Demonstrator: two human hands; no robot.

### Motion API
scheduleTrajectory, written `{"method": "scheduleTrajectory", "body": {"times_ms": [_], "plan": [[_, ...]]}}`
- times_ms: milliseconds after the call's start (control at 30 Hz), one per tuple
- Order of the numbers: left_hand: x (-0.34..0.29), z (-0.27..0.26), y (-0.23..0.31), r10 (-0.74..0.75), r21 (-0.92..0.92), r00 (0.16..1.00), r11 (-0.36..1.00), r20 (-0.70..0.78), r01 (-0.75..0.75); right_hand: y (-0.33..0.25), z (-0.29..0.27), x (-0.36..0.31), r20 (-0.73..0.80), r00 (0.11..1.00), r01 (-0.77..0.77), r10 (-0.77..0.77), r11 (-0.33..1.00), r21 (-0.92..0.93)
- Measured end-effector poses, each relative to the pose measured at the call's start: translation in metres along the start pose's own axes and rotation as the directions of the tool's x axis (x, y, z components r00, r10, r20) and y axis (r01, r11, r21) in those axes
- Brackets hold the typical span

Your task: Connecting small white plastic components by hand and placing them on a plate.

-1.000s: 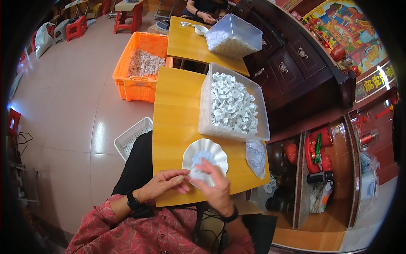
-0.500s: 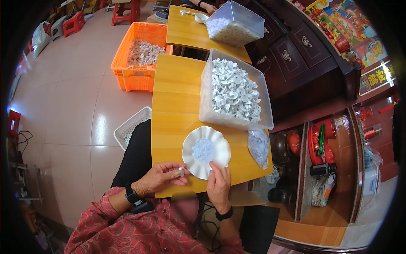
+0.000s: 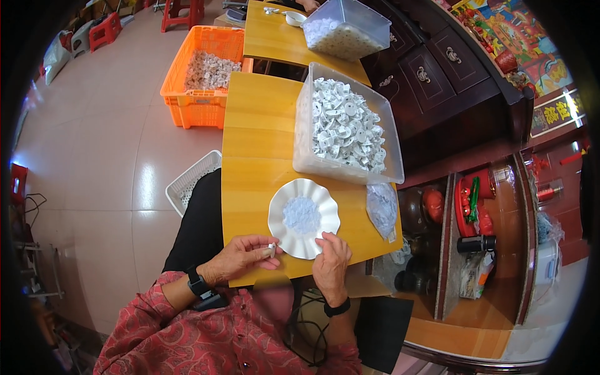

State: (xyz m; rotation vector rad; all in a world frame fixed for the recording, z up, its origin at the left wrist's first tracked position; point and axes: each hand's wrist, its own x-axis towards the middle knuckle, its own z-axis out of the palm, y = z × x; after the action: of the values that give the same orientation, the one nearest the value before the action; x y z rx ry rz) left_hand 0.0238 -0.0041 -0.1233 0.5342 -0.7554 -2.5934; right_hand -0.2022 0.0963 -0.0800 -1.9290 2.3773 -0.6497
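My left hand (image 3: 250, 253) is closed, pinching a small white plastic part (image 3: 272, 250) between thumb and fingers at the near left of the plate. A white plate with a scalloped rim (image 3: 279, 234) lies near the table's front edge. In its middle is a heap of tiny pale bluish-white pieces (image 3: 301, 215), too small to tell apart. My right hand (image 3: 331, 262) is at the near right rim of the plate, its fingers drawn together. Whatever those fingertips may hold is too small to make out.
Beyond the plate a translucent tub (image 3: 395, 144) holds many white plastic parts (image 3: 347, 125). A clear bag of pale pieces (image 3: 381, 209) lies right of the plate on the yellow table (image 3: 253, 144). Left stand an orange crate (image 3: 194, 109) and a white basket (image 3: 178, 187). Another person's hand (image 3: 309, 5) shows at the far table.
My right hand has moved from over the plate's near edge a little to the right, its fingertips now at the rim. My left hand keeps the white part. The whole view has shifted slightly.
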Motion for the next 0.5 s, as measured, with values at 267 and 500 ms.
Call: {"method": "scheduleTrajectory", "body": {"times_ms": [267,500], "plan": [[0.001,0.000,0.000,0.010,-0.053,1.000,0.999,0.013,-0.009,-0.018,-0.011,-0.001,0.185,0.977,0.105,-0.111,0.994,0.041],[0.002,0.004,0.001,0.014,-0.029,1.000,0.999,0.014,-0.014,-0.034,-0.006,0.000,0.242,0.966,0.113,-0.088,0.990,-0.089]]}}
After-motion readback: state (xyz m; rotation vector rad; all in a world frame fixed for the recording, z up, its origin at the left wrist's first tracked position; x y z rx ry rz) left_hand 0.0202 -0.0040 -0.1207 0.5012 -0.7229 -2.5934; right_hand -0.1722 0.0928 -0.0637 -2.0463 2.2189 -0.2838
